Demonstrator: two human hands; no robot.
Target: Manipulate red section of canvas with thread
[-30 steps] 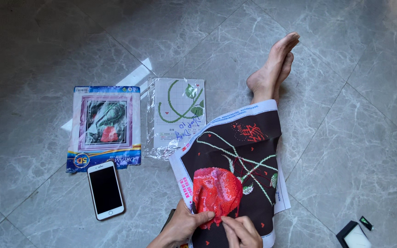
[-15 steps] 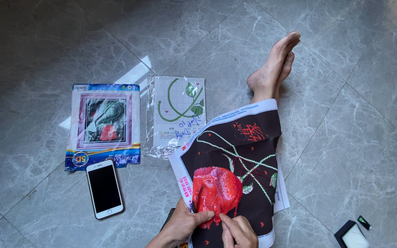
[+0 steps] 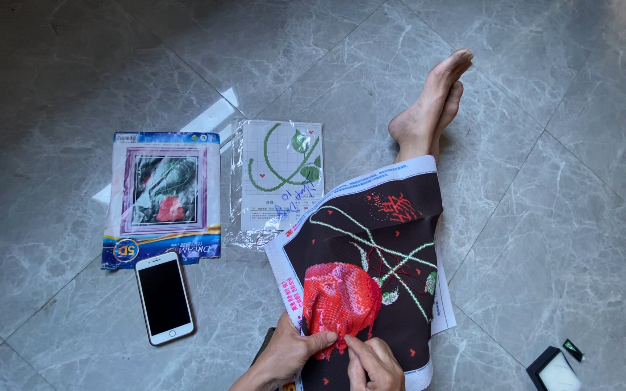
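Observation:
A dark craft canvas [image 3: 393, 239] with a red rose [image 3: 340, 297] and green stems lies draped over my outstretched leg. My left hand [image 3: 288, 356] pinches the canvas's lower left edge, thumb on the bottom of the rose. My right hand [image 3: 374, 364] is beside it, fingers closed together and pressed onto the canvas just under the rose. Any tool in those fingers is too small to make out. My bare feet [image 3: 429, 108] point away, beyond the canvas.
On the grey marble tile floor [image 3: 559, 188] lie a printed kit package [image 3: 162, 197], a clear bag with a pattern sheet [image 3: 278, 174], and a white phone [image 3: 164, 297] face up. A small black and white tray [image 3: 553, 371] sits at the lower right.
My right hand has shifted slightly along the rose's lower edge. The canvas and floor items stay where they were.

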